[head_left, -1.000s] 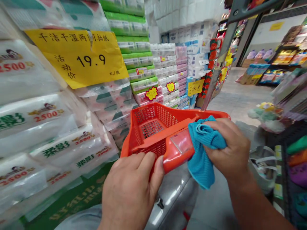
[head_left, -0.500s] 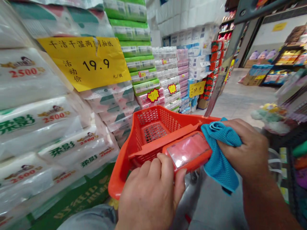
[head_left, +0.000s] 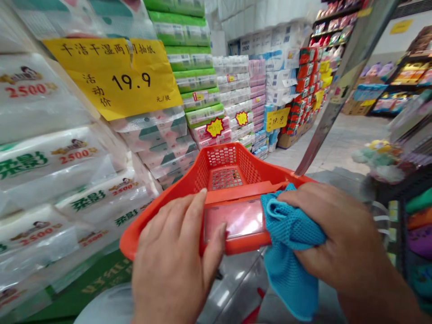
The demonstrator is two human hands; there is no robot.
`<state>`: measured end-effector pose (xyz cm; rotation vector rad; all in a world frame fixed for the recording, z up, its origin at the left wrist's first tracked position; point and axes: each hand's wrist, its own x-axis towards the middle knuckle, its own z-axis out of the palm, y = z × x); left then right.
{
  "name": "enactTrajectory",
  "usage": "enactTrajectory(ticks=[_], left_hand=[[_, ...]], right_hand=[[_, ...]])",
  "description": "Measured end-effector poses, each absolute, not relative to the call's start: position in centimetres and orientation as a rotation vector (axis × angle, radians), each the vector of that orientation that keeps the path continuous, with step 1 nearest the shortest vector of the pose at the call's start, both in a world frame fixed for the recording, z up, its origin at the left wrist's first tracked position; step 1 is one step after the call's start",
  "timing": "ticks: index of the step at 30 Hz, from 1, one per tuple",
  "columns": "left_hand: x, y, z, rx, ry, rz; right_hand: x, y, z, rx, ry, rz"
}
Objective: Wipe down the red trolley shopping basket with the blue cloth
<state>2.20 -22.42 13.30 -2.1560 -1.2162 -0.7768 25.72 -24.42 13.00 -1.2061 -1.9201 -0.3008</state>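
Note:
A red plastic shopping cart (head_left: 151,216) stands right in front of me, its perforated basket opening away from me. My left hand (head_left: 177,252) is closed round the left part of its handle, thumb lying over the clear-covered panel (head_left: 241,220). In my right hand (head_left: 340,234) is a bunched blue cloth (head_left: 292,265), pressed against the handle at the panel's right end. The cloth's loose end hangs down below the handle. My right fingertips are partly hidden by the cloth.
Wrapped tissue packs (head_left: 67,157) are stacked close on the left, with a yellow price sign (head_left: 114,78). A slanted metal post (head_left: 344,90) rises beside the cart's right side. Shelves of goods (head_left: 405,81) and tiled floor (head_left: 324,148) lie beyond, to the right.
The cart has swung so its handle lies more level and further left in view. My left hand has shifted left with it. The cloth and right hand have moved left and slightly down.

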Motion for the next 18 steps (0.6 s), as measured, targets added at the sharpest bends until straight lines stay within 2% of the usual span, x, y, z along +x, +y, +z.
enactTrajectory(ticks=[9, 14, 18], left_hand=[[5.4, -21.9, 13.5, -2.394, -1.099, -0.853], [6.9, -22.1, 13.3, -2.400, -1.018, -0.814], [7.0, -22.1, 13.1, -2.455, -0.904, -0.811]], right_hand=[[27.4, -25.7, 12.4, -1.159, -1.902, -0.225], [26.1, -26.1, 11.8, -1.111, -1.884, -0.312], [26.6, -25.7, 12.0, -1.057, -1.877, -0.140]])
